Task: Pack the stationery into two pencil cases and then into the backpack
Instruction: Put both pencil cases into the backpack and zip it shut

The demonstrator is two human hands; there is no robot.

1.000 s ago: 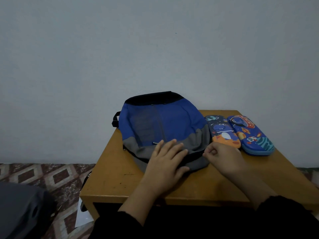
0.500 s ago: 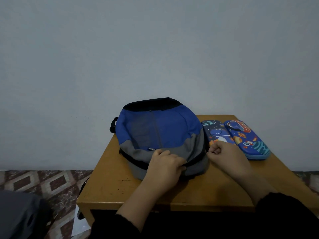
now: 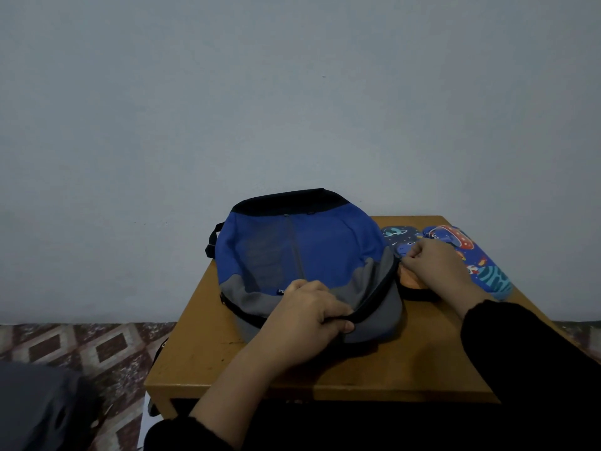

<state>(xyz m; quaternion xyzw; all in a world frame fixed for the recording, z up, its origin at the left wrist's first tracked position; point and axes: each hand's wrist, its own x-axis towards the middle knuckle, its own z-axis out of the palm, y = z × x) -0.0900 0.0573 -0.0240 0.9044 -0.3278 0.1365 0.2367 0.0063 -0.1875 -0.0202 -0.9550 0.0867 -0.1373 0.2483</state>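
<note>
Wooden table point(image 3: 201, 359) bears backpack point(image 3: 302, 255); left hand point(image 3: 309, 317) grips its zipper edge

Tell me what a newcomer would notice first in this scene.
A blue and grey backpack lies flat on a small wooden table against a bare wall. The left hand grips its front edge while the right hand pinches at its right side. Behind that hand lie two colourful pencil cases, side by side.
</note>
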